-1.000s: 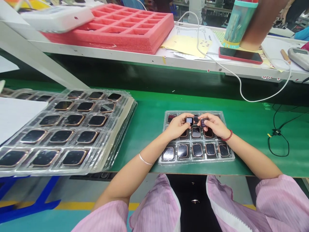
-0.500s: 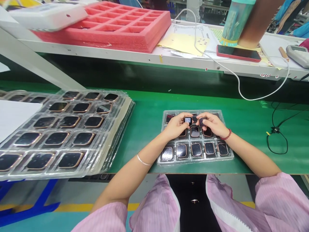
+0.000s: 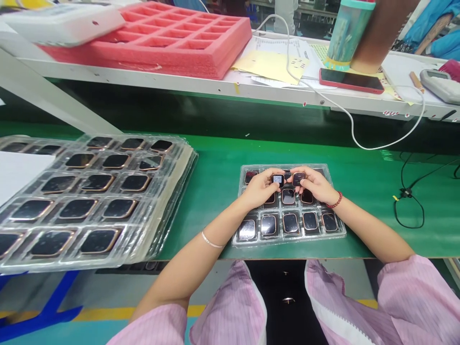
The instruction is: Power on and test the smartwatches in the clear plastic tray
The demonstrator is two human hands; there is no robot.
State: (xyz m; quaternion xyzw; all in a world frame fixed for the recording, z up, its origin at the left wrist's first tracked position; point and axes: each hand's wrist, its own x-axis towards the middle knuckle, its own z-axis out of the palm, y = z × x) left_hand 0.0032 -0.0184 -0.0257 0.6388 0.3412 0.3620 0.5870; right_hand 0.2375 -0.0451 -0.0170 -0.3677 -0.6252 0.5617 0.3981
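My left hand (image 3: pixel 261 188) is closed on a square smartwatch body (image 3: pixel 277 179) whose lit screen shows a QR code. In my right hand (image 3: pixel 316 184), a second smartwatch body (image 3: pixel 298 179) is pinched between thumb and fingers; its screen looks dark with faint marks. The two watches are side by side, a small gap apart, above a clear plastic tray (image 3: pixel 287 241). Rows of dark-screened watches with gold-coloured rims, such as the watch (image 3: pixel 290 223) in the front row, sit in the tray's pockets. My hands cover part of its back rows.
To the left rises a stack of clear trays (image 3: pixel 168 201) full of watches, partly under white paper (image 3: pixel 21 175). A shelf (image 3: pixel 201 82) spans the back, bearing pink foam (image 3: pixel 201 57), papers, a phone (image 3: pixel 351 80) and a bottle (image 3: pixel 347 36). A white cable (image 3: pixel 354 129) droops from it.
The camera view has shifted slightly. Both hands keep their watches; the right-hand watch now faces the camera a little more, with my thumb lower on it.
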